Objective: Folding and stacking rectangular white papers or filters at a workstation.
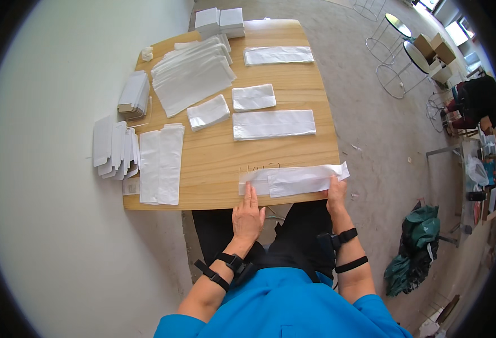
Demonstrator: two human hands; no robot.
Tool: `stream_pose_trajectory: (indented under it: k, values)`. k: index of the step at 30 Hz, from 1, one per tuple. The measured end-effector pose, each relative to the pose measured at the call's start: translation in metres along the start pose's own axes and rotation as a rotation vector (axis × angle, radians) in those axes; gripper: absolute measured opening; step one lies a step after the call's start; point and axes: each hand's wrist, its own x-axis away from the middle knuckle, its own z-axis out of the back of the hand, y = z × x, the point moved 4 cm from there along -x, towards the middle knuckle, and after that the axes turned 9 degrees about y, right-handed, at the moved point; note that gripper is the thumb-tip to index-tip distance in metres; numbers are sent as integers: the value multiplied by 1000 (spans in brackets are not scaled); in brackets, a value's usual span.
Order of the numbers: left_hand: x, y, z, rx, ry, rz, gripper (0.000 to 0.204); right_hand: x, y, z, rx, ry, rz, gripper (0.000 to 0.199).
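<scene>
Folded white strip lies along the near edge of the pale wooden worktop, its right end reaching past the worktop's right side and curling up slightly. Left hand: palm down, fingers straight, index and middle together, tips pressed on the strip's left end; not closed around anything. Right hand: clamped on the right end, thumb on top, other fingers partly hidden. Dark drawn lines show on the wood just beyond the strip.

Next outward: a wide folded white piece, with a smaller folded piece just behind it and a tilted one to the left. Long upright-set white stack at near left. Farther off, a fan of overlapping white sheets and a second strip. Flat white cartons crowd the left edge, by the wall.

Floor, right side: dark green bag; wire-legged round tables; a co-worker in dark clothing, well apart
</scene>
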Motion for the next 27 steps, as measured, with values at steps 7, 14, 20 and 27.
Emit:
stream_pose_trajectory:
  k: [7, 14, 20, 27]
  values:
    - [7, -22, 14, 136, -33, 57, 68, 28, -39, 7, 161, 50, 113, 43]
    - [-12, -2, 17, -28, -42, -265, 83, 82, -112, 29, 692, 374, 702, 58]
    - [-15, -25, -10, -56, -200, -232, 102, 121, -88, -31, 907, -213, 1062, 58]
    - [-9, -78, 13, -149, -203, -195, 105, 146, -69, -89, 870, -358, 1071, 64]
